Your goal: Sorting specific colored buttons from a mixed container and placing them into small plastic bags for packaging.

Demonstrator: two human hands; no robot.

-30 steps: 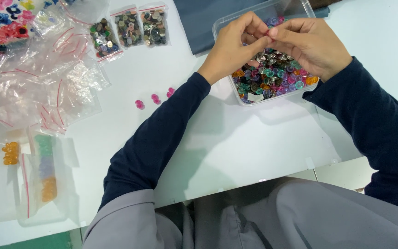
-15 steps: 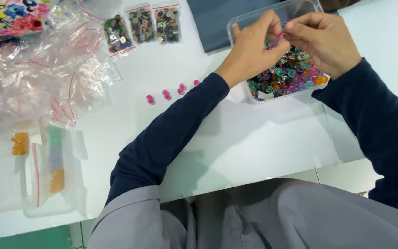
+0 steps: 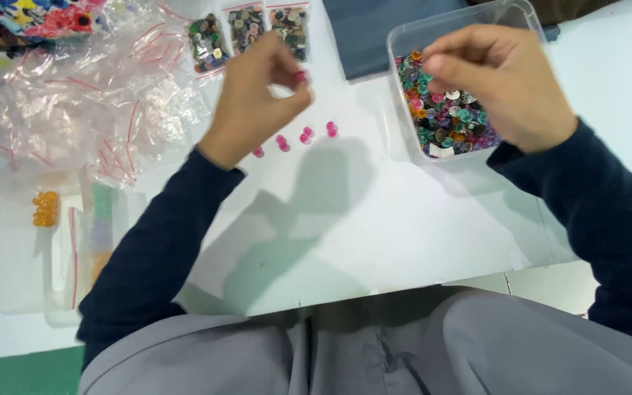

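Left hand (image 3: 257, 95) pinched shut, thumb and forefinger closed on one small pink button (image 3: 301, 76), held above the white table (image 3: 374, 234). Just below that grip a loose row of pink buttons (image 3: 305, 134) lies on the table, apart from the fingers. Right hand (image 3: 502, 84) curled over the clear plastic box (image 3: 404, 40), fingertips bunched tight above the mixed coloured buttons (image 3: 444, 121); can't tell if anything sits between them. Beyond the left hand: three small bags of dark buttons (image 3: 246, 33). Further to its left: heap of empty clear zip bags (image 3: 89, 110)
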